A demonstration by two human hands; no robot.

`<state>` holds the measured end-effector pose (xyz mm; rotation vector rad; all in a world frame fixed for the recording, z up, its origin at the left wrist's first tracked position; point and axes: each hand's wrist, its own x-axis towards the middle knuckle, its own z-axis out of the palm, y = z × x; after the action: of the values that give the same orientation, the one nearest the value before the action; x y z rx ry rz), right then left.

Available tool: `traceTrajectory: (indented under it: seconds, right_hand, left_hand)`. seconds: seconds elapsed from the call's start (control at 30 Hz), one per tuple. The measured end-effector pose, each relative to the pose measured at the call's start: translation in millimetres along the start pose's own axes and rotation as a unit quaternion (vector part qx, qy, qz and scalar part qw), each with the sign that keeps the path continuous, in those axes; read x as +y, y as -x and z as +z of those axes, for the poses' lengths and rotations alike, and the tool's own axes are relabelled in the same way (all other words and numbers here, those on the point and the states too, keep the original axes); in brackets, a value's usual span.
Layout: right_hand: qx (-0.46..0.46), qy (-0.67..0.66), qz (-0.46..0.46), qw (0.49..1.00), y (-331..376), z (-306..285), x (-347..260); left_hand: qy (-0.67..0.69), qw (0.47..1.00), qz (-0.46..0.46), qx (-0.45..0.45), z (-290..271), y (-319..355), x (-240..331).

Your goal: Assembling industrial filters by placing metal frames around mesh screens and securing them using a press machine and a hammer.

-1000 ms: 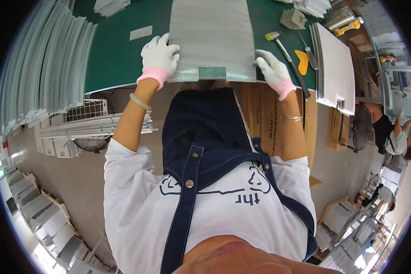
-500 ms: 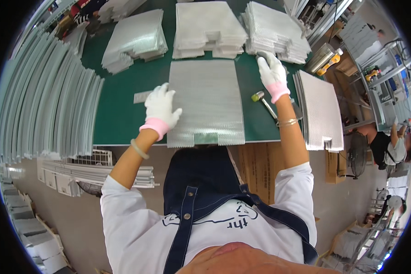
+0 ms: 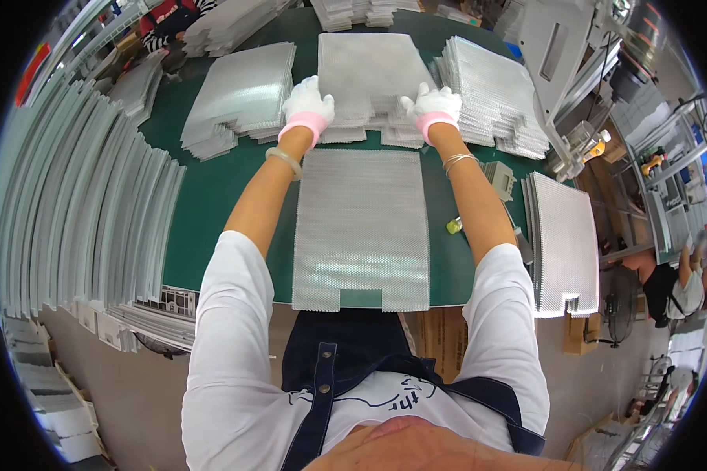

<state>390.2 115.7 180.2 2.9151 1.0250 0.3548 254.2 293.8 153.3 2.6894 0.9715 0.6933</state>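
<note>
Both hands wear white gloves with pink cuffs and reach forward to the middle stack of silvery mesh panels (image 3: 371, 67). My left hand (image 3: 309, 104) lies at the stack's left edge, thumb apart from its fingers. At the right edge is my right hand (image 3: 434, 106), fingers spread and thumb pointing inward. Whether the fingertips touch the top panel is hard to tell. Between my forearms a single mesh panel (image 3: 361, 228) lies flat on the green table (image 3: 232, 228), its notched edge toward me.
Further panel stacks stand at left (image 3: 243, 86) and right (image 3: 491, 90). A long row of upright panels (image 3: 78, 196) fills the left side. Beside my right forearm are a mallet with a green head (image 3: 454, 226), a grey-green box (image 3: 499, 180) and a panel pile (image 3: 565, 243).
Both hands have moved forward to the middle stack, the left from beside the single panel, the right from near the right stack. The view has shifted, showing more of the table's far side.
</note>
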Motion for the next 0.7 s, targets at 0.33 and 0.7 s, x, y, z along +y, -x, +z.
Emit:
traceTrajectory:
  seconds: [0.33, 0.7]
  right_hand:
    - [0.015, -0.127, 0.064, 0.99, -26.0, 0.6, 13.1]
    - [-0.027, -0.11, 0.067, 0.991, -30.9, -4.9, 4.4]
  left_hand:
    - [-0.076, 0.995, -0.002, -0.061, 16.3, -5.8, 25.0]
    - [-0.07, 0.995, -0.009, -0.065, 14.1, -3.1, 22.2]
